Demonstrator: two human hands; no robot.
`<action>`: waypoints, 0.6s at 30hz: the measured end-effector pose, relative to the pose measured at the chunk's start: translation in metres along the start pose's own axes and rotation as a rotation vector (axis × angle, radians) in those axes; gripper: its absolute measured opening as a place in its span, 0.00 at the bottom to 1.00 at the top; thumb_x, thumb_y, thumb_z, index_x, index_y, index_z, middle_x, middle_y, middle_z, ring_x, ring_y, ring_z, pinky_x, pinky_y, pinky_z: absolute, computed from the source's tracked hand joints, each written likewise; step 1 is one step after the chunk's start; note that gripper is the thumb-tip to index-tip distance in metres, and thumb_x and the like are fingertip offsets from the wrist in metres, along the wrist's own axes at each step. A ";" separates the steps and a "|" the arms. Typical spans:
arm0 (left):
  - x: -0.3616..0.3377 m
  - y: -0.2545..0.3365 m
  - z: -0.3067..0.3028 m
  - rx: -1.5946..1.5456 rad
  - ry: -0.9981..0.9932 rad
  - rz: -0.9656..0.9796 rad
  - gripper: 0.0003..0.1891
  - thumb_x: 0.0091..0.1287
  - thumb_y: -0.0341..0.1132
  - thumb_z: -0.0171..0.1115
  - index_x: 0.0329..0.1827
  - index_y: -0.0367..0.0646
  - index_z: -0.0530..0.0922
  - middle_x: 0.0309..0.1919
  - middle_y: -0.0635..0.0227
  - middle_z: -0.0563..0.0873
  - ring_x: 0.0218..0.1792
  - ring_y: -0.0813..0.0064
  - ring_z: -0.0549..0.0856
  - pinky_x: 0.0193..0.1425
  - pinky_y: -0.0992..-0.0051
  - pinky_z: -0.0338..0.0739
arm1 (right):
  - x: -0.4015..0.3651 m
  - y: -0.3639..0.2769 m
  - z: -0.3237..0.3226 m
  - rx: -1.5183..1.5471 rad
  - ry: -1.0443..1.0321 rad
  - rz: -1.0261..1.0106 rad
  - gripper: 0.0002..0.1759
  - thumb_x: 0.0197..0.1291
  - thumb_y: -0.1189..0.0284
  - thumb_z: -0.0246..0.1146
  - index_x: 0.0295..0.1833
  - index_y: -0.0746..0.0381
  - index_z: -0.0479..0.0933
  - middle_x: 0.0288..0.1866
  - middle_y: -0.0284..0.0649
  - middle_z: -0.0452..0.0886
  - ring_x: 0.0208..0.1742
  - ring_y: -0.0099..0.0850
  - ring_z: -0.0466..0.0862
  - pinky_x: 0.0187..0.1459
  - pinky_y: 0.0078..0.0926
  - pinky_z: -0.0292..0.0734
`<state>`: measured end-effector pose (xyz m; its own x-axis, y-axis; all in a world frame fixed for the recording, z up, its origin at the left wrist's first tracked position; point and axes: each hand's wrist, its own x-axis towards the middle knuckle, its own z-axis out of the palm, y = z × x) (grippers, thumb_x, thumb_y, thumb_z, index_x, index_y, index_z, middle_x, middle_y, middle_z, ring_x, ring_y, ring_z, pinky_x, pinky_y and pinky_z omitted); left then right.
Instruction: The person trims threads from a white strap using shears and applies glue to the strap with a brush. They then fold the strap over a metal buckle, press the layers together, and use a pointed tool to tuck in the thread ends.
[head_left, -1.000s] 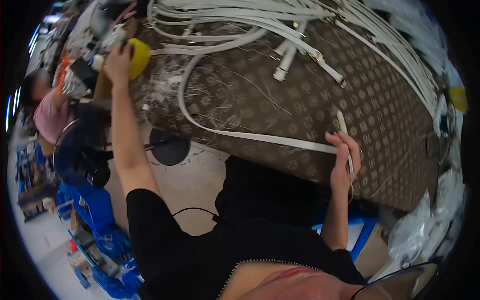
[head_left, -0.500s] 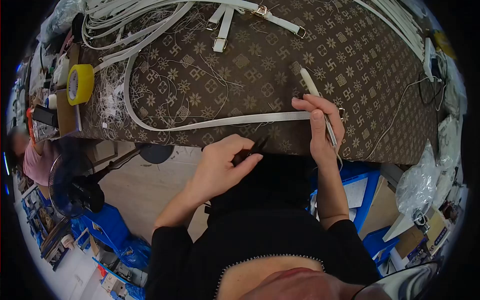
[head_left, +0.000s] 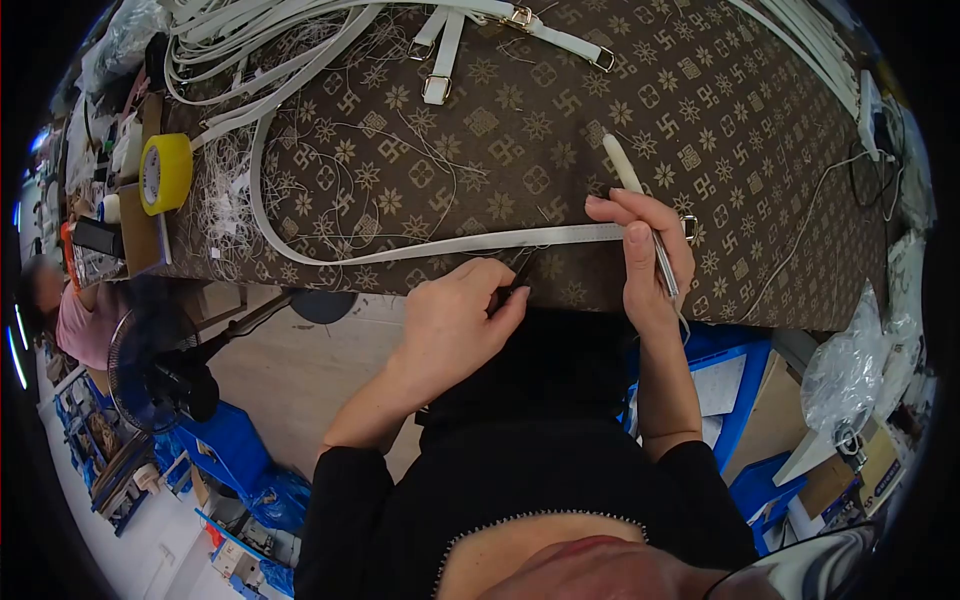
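Observation:
A narrow white belt (head_left: pixel 450 243) curves across the front of the patterned cloth, its right end running under my right hand. My right hand (head_left: pixel 652 250) is closed around a pen-shaped tool (head_left: pixel 622 165) with a cream upper part and a shiny metal lower part. Just past the fingers, the belt's metal buckle (head_left: pixel 689 228) shows. My left hand (head_left: pixel 462 312), at the table's front edge, is closed on small dark thread snips (head_left: pixel 522 264), whose pointed blades reach close to the belt and loose threads; the fingers hide the rest.
White straps with buckles (head_left: pixel 437 88) lie at the back, and more straps (head_left: pixel 795 45) at the back right. Cut threads (head_left: pixel 225 200) pile up beside a yellow tape roll (head_left: pixel 166 175). A fan (head_left: pixel 150 370) stands lower left, near another person (head_left: pixel 85 325).
My left hand has shifted slightly right and up, bringing the snips' tips nearer the belt. The right hand keeps its grip on the tool.

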<state>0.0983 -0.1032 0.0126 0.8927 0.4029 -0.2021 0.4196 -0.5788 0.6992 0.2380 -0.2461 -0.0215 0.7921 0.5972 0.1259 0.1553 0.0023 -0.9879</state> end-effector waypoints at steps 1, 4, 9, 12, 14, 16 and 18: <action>0.001 0.001 0.000 0.002 -0.011 -0.008 0.08 0.58 0.35 0.66 0.31 0.42 0.77 0.23 0.66 0.81 0.19 0.68 0.81 0.22 0.70 0.73 | 0.000 0.000 0.000 -0.003 -0.001 -0.006 0.15 0.71 0.69 0.53 0.55 0.67 0.73 0.43 0.44 0.85 0.47 0.28 0.83 0.50 0.23 0.76; 0.003 0.001 -0.001 0.007 -0.030 -0.016 0.08 0.57 0.35 0.66 0.31 0.42 0.77 0.22 0.66 0.80 0.19 0.67 0.80 0.22 0.70 0.72 | 0.000 0.000 0.000 -0.014 0.001 -0.018 0.15 0.71 0.69 0.53 0.55 0.68 0.73 0.43 0.44 0.85 0.47 0.28 0.83 0.50 0.24 0.76; 0.007 0.002 0.000 0.011 -0.033 -0.016 0.08 0.57 0.34 0.66 0.30 0.42 0.77 0.21 0.66 0.80 0.19 0.67 0.80 0.21 0.70 0.72 | 0.001 0.000 -0.001 -0.028 -0.002 -0.021 0.15 0.71 0.69 0.53 0.55 0.67 0.73 0.43 0.45 0.85 0.47 0.29 0.83 0.50 0.24 0.77; 0.006 0.001 0.001 -0.002 -0.011 -0.001 0.08 0.57 0.35 0.66 0.30 0.42 0.77 0.21 0.66 0.80 0.18 0.67 0.80 0.21 0.71 0.72 | 0.001 0.000 -0.001 -0.035 0.001 -0.029 0.14 0.71 0.69 0.53 0.54 0.67 0.74 0.43 0.45 0.85 0.47 0.29 0.84 0.50 0.24 0.77; 0.006 0.001 0.002 -0.017 0.003 0.005 0.08 0.57 0.35 0.66 0.30 0.42 0.77 0.21 0.66 0.80 0.18 0.68 0.80 0.21 0.71 0.72 | 0.001 0.000 -0.001 -0.043 0.003 -0.032 0.14 0.71 0.69 0.53 0.54 0.67 0.74 0.42 0.44 0.85 0.47 0.29 0.84 0.50 0.24 0.77; 0.005 0.000 0.003 -0.019 0.014 0.010 0.08 0.58 0.34 0.67 0.31 0.42 0.77 0.22 0.66 0.80 0.18 0.68 0.80 0.20 0.71 0.72 | 0.001 0.000 -0.001 -0.049 0.005 -0.028 0.14 0.71 0.69 0.52 0.54 0.67 0.74 0.42 0.44 0.85 0.46 0.29 0.84 0.50 0.24 0.77; 0.005 -0.001 0.003 -0.018 0.021 0.022 0.08 0.58 0.34 0.67 0.31 0.42 0.77 0.22 0.67 0.80 0.18 0.68 0.80 0.20 0.71 0.72 | 0.000 0.000 -0.001 -0.045 0.006 -0.024 0.14 0.71 0.69 0.52 0.54 0.67 0.74 0.42 0.44 0.85 0.46 0.29 0.84 0.50 0.24 0.77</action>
<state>0.1026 -0.1033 0.0087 0.8980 0.4047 -0.1724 0.3965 -0.5748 0.7158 0.2387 -0.2462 -0.0214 0.7913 0.5928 0.1500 0.2007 -0.0200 -0.9794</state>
